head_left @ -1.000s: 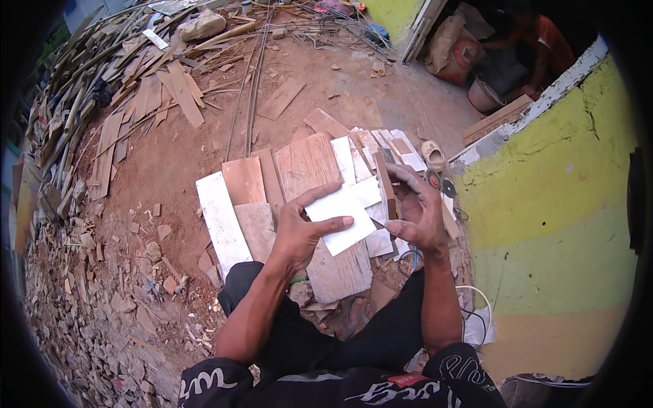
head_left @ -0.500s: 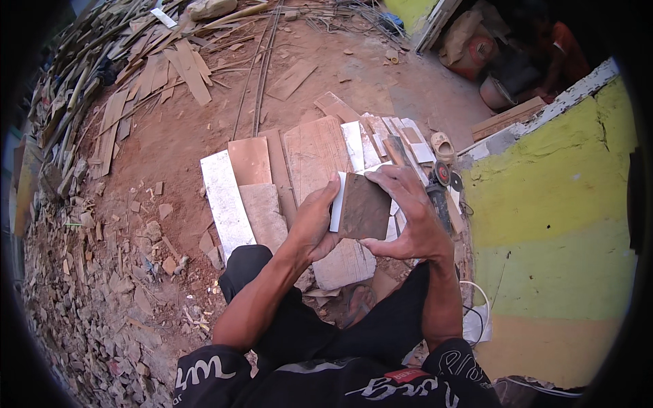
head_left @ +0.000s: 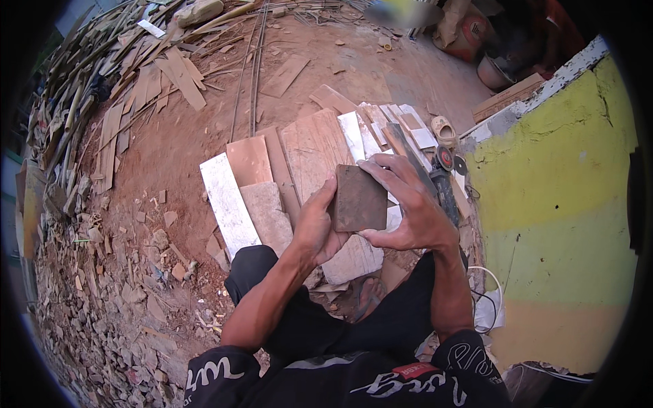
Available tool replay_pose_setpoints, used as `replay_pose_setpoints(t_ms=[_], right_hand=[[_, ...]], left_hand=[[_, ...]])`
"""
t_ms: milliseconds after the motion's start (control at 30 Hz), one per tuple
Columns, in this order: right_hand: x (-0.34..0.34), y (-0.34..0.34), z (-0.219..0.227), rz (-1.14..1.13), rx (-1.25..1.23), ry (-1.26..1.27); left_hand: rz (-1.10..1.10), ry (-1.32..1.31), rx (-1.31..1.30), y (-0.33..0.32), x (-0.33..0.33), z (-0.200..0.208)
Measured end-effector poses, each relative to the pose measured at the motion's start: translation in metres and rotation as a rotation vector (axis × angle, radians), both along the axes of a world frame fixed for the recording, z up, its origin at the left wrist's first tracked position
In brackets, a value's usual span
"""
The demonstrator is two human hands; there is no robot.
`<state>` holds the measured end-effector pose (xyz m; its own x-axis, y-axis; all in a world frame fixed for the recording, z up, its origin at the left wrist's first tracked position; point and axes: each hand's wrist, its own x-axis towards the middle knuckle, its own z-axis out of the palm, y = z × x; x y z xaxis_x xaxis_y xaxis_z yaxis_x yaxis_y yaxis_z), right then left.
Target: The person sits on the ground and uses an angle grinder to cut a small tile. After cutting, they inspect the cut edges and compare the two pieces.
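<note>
A squarish tile piece (head_left: 360,199) with its dull brown back turned up is held between both hands over the stacked tiles. My left hand (head_left: 320,223) grips its left side, thumb along the edge and fingers underneath. My right hand (head_left: 411,207) curves round the right side, fingertips at the top corner and thumb at the lower corner. Whether a second piece lies beneath it is hidden. Below and beyond my hands lie a white tile strip (head_left: 226,204), an orange-brown tile (head_left: 249,160) and a rough slab (head_left: 266,216). An angle grinder (head_left: 445,194) rests to the right of my right hand.
A cracked yellow-green wall (head_left: 558,204) rises at the right. Beside it lie a clog (head_left: 443,129) and a white cable (head_left: 495,277). Rubble (head_left: 102,319) covers the left ground; a scrap wood pile (head_left: 129,88) stands far left. Another person (head_left: 561,30) is in the doorway.
The white strip that showed along the left of the brown tile back is now out of sight. Both hands keep hold, and the view has shifted slightly.
</note>
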<state>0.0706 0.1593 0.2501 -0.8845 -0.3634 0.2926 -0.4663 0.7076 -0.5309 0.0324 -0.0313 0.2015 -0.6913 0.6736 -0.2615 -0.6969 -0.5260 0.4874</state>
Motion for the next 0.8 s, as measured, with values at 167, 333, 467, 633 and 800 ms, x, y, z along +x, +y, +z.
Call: replay_pose_setpoints(t_ms=[167, 333, 467, 633, 800], right_hand=[[0.000, -0.001, -0.001, -0.018, -0.053, 0.040], [-0.002, 0.004, -0.009, -0.020, -0.117, 0.084], [-0.002, 0.008, -0.010, -0.003, -0.208, 0.048], [-0.001, 0.009, -0.008, 0.000, -0.203, 0.078], [-0.002, 0.016, -0.017, -0.005, -0.264, 0.066]], left_hand=[[0.030, -0.008, 0.029, -0.002, -0.002, -0.003], [0.052, -0.067, 0.095, -0.001, -0.005, -0.011], [0.010, -0.086, 0.209, 0.001, -0.007, -0.012], [-0.033, -0.119, 0.313, -0.002, -0.011, -0.023], [-0.024, -0.043, 0.244, -0.001, -0.011, -0.022]])
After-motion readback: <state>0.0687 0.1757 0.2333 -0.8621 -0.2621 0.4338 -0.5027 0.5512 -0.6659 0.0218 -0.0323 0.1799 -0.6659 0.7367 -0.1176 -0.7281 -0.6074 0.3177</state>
